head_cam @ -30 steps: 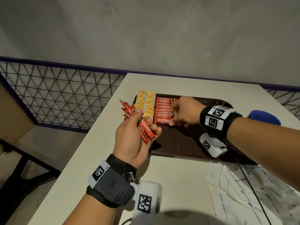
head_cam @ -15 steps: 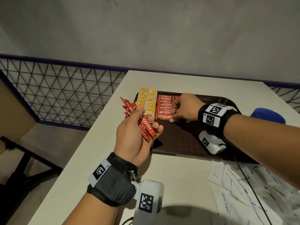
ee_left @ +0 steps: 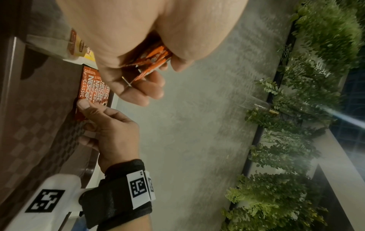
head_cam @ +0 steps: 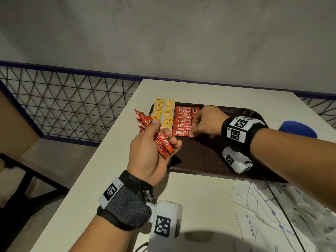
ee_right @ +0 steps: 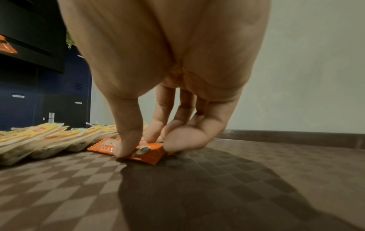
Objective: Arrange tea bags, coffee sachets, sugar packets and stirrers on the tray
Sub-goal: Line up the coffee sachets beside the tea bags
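Item: coffee sachets [head_cam: 183,121], light, thin, slippery; I'd take them by the short end.
Left hand [head_cam: 151,151]: raised over the tabletop [head_cam: 101,160], curled round a spare bundle [head_cam: 160,138].
Right hand [head_cam: 206,122]: low on the tray [head_cam: 205,157], fingers [ee_right: 126,140] pinching the nearest sachet [ee_right: 147,152] of the laid row.

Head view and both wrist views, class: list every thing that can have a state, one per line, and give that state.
tray: on the table, partly filled
tea bags: laid in two columns at the tray's left end
coffee sachets: overlapping column beside the tea bags
nearest sachet: flat on the tray, fingertips on it
left hand: holds a bundle of sachets
right hand: pinches the nearest sachet's end
sugar packets: loose on the table, off the tray
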The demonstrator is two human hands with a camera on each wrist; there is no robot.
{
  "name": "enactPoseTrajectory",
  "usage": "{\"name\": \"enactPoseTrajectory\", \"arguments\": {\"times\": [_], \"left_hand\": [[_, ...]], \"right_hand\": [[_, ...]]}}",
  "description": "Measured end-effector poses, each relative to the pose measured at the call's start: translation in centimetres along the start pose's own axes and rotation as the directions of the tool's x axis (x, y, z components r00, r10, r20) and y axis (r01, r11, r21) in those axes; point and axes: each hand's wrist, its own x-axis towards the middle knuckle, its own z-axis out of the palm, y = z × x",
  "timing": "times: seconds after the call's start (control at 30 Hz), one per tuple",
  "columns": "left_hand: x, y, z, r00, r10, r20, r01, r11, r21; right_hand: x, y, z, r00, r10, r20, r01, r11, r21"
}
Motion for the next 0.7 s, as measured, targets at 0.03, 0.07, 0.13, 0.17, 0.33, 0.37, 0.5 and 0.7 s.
{"name": "enactPoseTrajectory", "arguments": {"times": [0.03,0.07,0.13,0.17,0.33,0.37,0.5,0.7], "left_hand": [[0.0,0.0,0.0,1.0,0.001,-0.001,-0.001,1.0,0.0],[0.0,0.0,0.0,1.0,0.002,-0.002,-0.002,1.0,0.001],[0.0,-0.1,0.0,1.0,0.004,-0.002,-0.004,1.0,0.004],[0.0,-0.1,-0.1,1.0,0.004,-0.001,-0.004,1.0,0.004],[0.0,-0.1,-0.1,1.0,0.001,0.005,-0.001,1.0,0.007],[0.0,-0.1,-0.2,1.0,0.001,0.005,-0.001,1.0,0.005],[0.0,-0.1,-0.2,1.0,-0.001,0.015,0.001,1.0,0.004],[-0.1,-0.1,-0.2,1.0,-0.005,0.017,0.005,1.0,-0.001]], "right_hand": [[-0.1,0.0,0.0,1.0,0.0,-0.001,0.0,1.0,-0.003],[-0.2,-0.1,0.0,1.0,0.001,0.0,-0.001,1.0,-0.003],[-0.3,-0.1,-0.1,1.0,0.003,-0.004,-0.003,1.0,0.021],[-0.4,-0.1,-0.3,1.0,0.008,-0.009,-0.007,0.999,0.043],[0.3,1.0,-1.6,0.984,0.128,-0.124,-0.106,0.98,0.167],[0.3,1.3,-1.9,0.978,0.166,-0.125,-0.138,0.968,0.21],[0.1,1.6,-1.7,0.976,0.217,-0.039,-0.198,0.942,0.272],[0.2,1.1,-1.2,0.971,0.238,-0.023,-0.216,0.912,0.349]]}}
